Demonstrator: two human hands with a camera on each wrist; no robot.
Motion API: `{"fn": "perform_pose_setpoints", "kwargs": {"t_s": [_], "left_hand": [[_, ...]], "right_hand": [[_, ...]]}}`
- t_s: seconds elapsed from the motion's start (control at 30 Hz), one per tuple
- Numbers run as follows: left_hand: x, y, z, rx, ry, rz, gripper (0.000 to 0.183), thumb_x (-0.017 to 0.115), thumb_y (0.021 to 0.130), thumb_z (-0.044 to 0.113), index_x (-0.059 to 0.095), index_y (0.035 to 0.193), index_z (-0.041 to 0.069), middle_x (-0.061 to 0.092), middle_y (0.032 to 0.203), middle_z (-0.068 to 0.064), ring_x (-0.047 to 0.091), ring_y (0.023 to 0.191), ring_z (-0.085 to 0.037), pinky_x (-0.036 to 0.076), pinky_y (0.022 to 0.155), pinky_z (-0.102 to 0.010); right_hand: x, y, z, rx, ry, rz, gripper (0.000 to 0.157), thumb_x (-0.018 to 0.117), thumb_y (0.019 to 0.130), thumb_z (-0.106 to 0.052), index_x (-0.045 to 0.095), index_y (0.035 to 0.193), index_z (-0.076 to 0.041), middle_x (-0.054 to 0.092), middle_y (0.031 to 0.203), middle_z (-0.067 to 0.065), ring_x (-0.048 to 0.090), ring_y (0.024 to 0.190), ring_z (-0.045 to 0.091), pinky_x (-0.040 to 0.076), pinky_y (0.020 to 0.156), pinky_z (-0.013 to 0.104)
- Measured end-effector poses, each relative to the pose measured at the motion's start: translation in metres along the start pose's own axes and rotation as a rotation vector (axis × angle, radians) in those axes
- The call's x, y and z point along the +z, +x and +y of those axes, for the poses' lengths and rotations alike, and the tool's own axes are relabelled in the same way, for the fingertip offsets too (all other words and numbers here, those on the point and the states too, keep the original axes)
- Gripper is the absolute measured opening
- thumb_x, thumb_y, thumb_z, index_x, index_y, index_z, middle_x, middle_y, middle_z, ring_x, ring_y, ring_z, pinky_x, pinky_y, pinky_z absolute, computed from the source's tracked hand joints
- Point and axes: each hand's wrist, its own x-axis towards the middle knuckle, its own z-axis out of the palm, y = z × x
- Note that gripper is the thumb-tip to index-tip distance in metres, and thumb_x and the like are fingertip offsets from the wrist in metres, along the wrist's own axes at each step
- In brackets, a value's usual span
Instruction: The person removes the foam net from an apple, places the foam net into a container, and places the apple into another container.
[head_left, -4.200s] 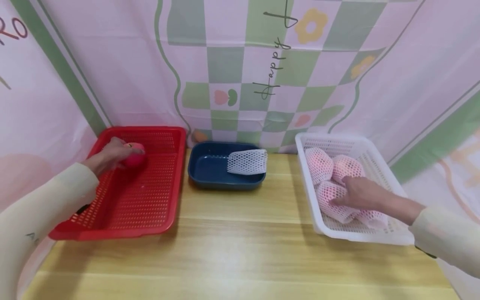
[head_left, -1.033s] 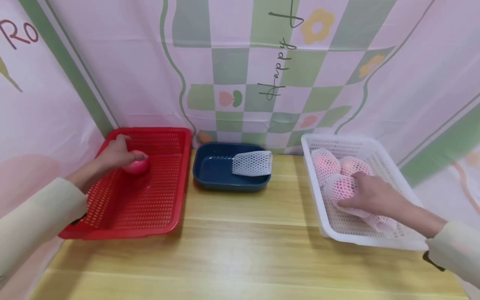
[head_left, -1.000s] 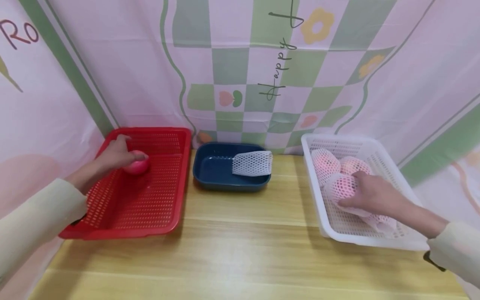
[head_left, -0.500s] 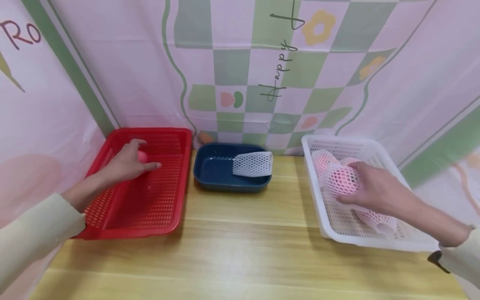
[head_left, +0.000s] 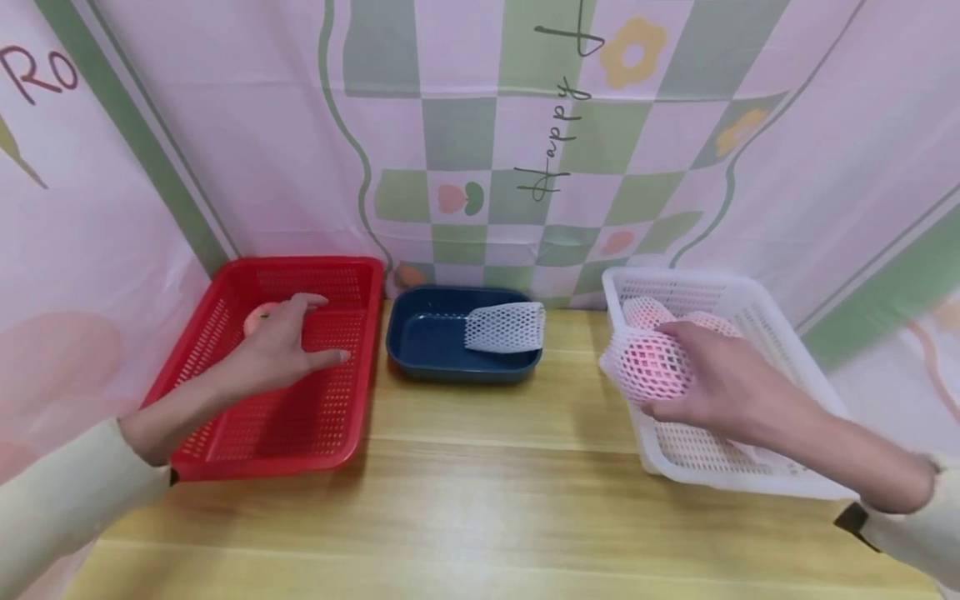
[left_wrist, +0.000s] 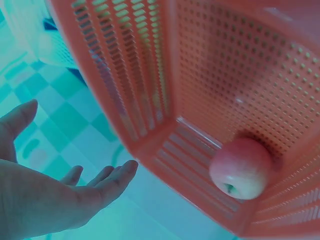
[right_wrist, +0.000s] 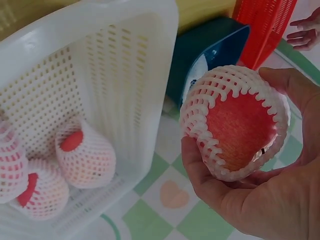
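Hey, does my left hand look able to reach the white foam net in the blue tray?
Probably yes: the left hand holds nothing, and the white foam net lies uncovered in the blue tray. The rim of the red basket seems the main thing to clear.

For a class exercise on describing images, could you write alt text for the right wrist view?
The right-hand grip holds a red fruit in white foam netting. Beside it, a white basket contains three more netted fruits; beyond are a dark blue tray and a red basket.
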Motion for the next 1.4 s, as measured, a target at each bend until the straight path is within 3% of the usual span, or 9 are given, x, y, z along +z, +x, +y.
{"fn": "perform_pose_setpoints", "kwargs": {"t_s": [0.07,0.17,0.37,0.5,0.6,0.7,0.83,1.0,1.4], "left_hand": [[0.003,-0.003,0.006,0.014,-0.014,-0.012,0.094,0.085,0.090,0.033,0.030,0.157,-0.003,0.046,0.152,-0.028,0.045,0.137,-0.045,0.043,0.113,-0.065],[0.008,-0.007,0.015,0.025,-0.038,-0.034,0.094,0.085,0.090,0.032,0.030,0.158,0.000,0.044,0.154,-0.024,0.045,0.139,-0.043,0.054,0.102,-0.064],[0.018,-0.015,0.027,0.063,-0.037,-0.053,0.094,0.086,0.089,0.034,0.032,0.159,0.002,0.044,0.156,-0.022,0.045,0.141,-0.041,0.055,0.102,-0.062],[0.025,-0.019,0.033,0.075,-0.062,-0.074,0.094,0.086,0.089,0.034,0.032,0.160,0.004,0.044,0.156,-0.020,0.046,0.140,-0.039,0.056,0.102,-0.060],[0.031,-0.022,0.037,0.085,-0.080,-0.095,0.096,0.087,0.088,0.036,0.032,0.160,0.006,0.044,0.156,-0.018,0.046,0.140,-0.038,0.058,0.099,-0.058],[0.036,-0.024,0.041,0.101,-0.091,-0.108,0.095,0.088,0.087,0.037,0.033,0.159,0.008,0.044,0.156,-0.017,0.046,0.141,-0.038,0.060,0.097,-0.056],[0.042,-0.026,0.046,0.118,-0.116,-0.120,0.092,0.088,0.087,0.037,0.036,0.158,0.010,0.044,0.155,-0.016,0.045,0.142,-0.038,0.061,0.094,-0.054],[0.048,-0.028,0.047,0.151,-0.156,-0.129,0.092,0.089,0.085,0.036,0.038,0.158,0.011,0.045,0.156,-0.013,0.044,0.143,-0.036,0.062,0.094,-0.052],[0.066,-0.036,0.051,0.140,-0.202,-0.161,0.088,0.087,0.088,0.035,0.039,0.158,0.013,0.048,0.156,-0.011,0.046,0.142,-0.032,0.053,0.107,-0.057]], "right_hand": [[0.002,0.000,-0.005,-0.002,0.020,-0.002,0.100,0.097,0.069,-0.040,0.052,0.141,0.012,0.071,0.109,0.023,0.069,0.087,0.031,0.061,0.069,0.045],[0.004,0.000,-0.011,-0.003,0.044,-0.012,0.100,0.097,0.068,-0.040,0.052,0.141,0.009,0.072,0.108,0.020,0.070,0.086,0.028,0.060,0.069,0.043],[0.013,0.000,-0.024,-0.025,0.050,-0.026,0.096,0.097,0.066,-0.040,0.055,0.139,0.006,0.072,0.110,0.017,0.069,0.088,0.026,0.060,0.071,0.043],[0.020,-0.002,-0.031,-0.057,0.057,-0.023,0.094,0.096,0.066,-0.036,0.056,0.139,0.005,0.072,0.115,0.018,0.070,0.092,0.029,0.061,0.079,0.051],[0.023,-0.003,-0.034,-0.078,0.043,-0.015,0.094,0.096,0.066,-0.036,0.056,0.141,0.005,0.072,0.123,0.021,0.071,0.102,0.035,0.051,0.098,0.066],[0.027,-0.004,-0.038,-0.091,0.029,-0.015,0.095,0.096,0.067,-0.037,0.056,0.142,0.004,0.071,0.127,0.022,0.070,0.111,0.038,0.044,0.104,0.071],[0.032,-0.007,-0.041,-0.104,0.025,-0.027,0.094,0.096,0.066,-0.037,0.056,0.142,0.003,0.071,0.128,0.023,0.071,0.111,0.040,0.055,0.096,0.061],[0.041,-0.008,-0.044,-0.116,0.087,-0.068,0.097,0.098,0.065,-0.032,0.054,0.144,0.004,0.066,0.135,0.027,0.067,0.119,0.044,0.054,0.101,0.062],[0.066,-0.014,-0.048,-0.171,0.142,-0.063,0.093,0.100,0.059,-0.020,0.057,0.138,0.001,0.068,0.130,0.020,0.070,0.112,0.037,0.059,0.095,0.055]]}}
